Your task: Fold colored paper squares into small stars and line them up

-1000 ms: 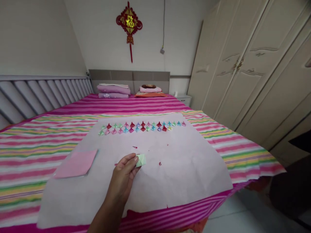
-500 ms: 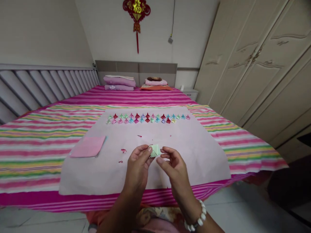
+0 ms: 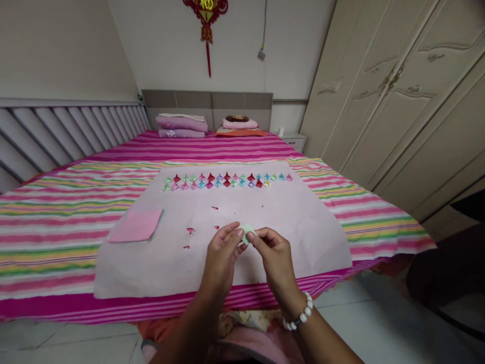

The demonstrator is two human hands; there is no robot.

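Observation:
A small pale green folded paper [image 3: 247,232] is held up between my two hands, over the near part of a large white sheet [image 3: 303,237]. My left hand [image 3: 223,250] pinches its left side between thumb and fingers. From the other side, my right hand [image 3: 273,250] grips the right edge, thumb on the front face. Fingertips cover parts of the paper, so its exact folds are hidden. Farther back on the sheet, two rows of small folded paper pieces [image 3: 226,179] lie in red, pink, green, blue and yellow.
A stack of pink square paper [image 3: 136,226] rests on the sheet's left side. Red paper scraps [image 3: 190,230] are scattered near my hands. The sheet lies on a striped bedspread [image 3: 49,232]; folded bedding [image 3: 182,125] sits by the headboard, and a wardrobe [image 3: 379,91] stands right.
My right hand has closed in and now pinches the green paper's right side, where it was loosely apart before. The paper has turned to a tilted, diamond-like angle. The view has shifted slightly.

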